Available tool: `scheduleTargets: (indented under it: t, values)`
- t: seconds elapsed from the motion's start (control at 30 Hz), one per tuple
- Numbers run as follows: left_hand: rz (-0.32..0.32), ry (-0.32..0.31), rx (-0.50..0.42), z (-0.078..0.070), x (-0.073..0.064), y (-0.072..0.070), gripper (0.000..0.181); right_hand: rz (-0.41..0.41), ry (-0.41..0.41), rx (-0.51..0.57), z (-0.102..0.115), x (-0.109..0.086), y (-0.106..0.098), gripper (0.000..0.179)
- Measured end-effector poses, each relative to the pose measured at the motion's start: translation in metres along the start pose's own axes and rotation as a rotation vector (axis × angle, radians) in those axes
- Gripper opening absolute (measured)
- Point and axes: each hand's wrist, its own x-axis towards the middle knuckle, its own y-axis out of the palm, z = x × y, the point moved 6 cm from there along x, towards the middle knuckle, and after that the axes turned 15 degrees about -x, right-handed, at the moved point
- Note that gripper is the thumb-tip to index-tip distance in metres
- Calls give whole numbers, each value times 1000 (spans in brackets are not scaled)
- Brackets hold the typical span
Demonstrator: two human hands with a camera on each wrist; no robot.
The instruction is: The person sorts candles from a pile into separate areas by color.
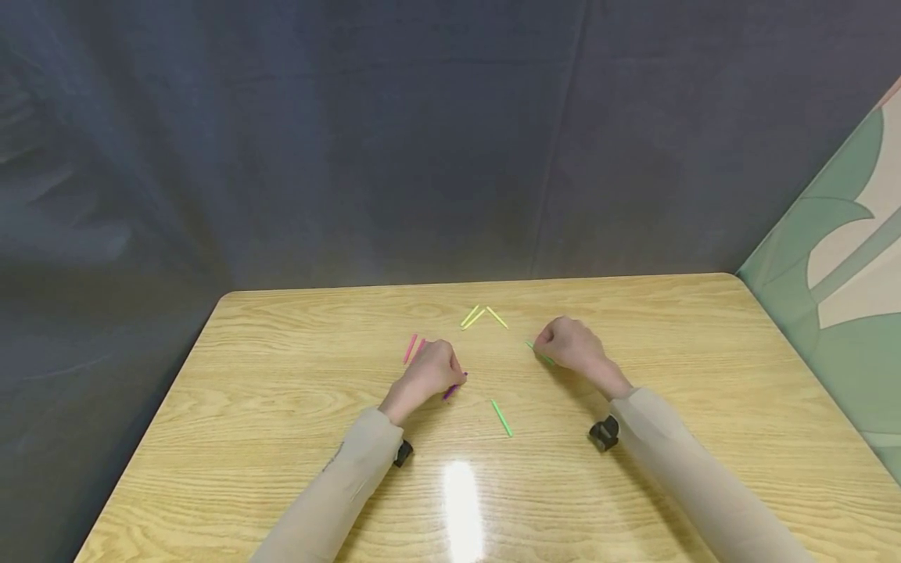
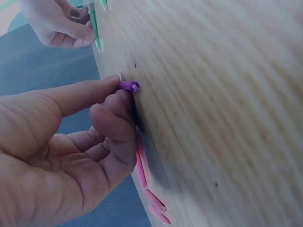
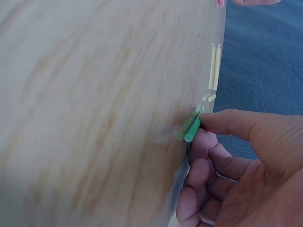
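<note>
Near the middle of the table, my left hand (image 1: 431, 369) pinches a short purple stick (image 2: 128, 85) between thumb and forefinger, its end close over the wood. Two pink sticks (image 1: 410, 349) lie just beyond that hand, one partly covered by it. To the right, my right hand (image 1: 573, 346) holds a green stick (image 3: 193, 128) between thumb and forefinger, low at the tabletop, other fingers curled. Another green stick (image 1: 502, 418) lies between the hands, nearer to me.
Three yellow sticks (image 1: 497, 317) lie toward the table's back, two side by side and one slanting the other way. The wooden table (image 1: 281, 438) meets a dark curtain (image 1: 422, 156) behind. A leaf-patterned cloth (image 1: 852, 313) hangs along the right side.
</note>
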Motion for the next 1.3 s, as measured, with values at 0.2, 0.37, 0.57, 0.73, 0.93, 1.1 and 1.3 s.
scheduleTargets:
  t: [0.2,0.37,0.57,0.73,0.93,1.1,1.3]
  values:
    - [5,1,10,-1,2,2,34,-17,-3,12,-2,-1,0,34]
    - [9,4,-1,-2,4,4,28,-33,-29,22,0,-2,-1,34]
    - [12,8,-15,-4,6,7,26,-49,-42,27,0,-3,-1,19]
    - [5,12,-3,-5,6,8,25,-46,-32,27,0,-3,-1,17]
    - [-3,24,-9,-6,7,8,24,-53,-24,21,1,-2,-2,17]
    - [-5,24,-19,-7,8,9,22,-61,-31,20,3,-2,-4,19]
    - [3,11,-18,-6,9,9,21,-71,-59,46,11,-6,-8,16]
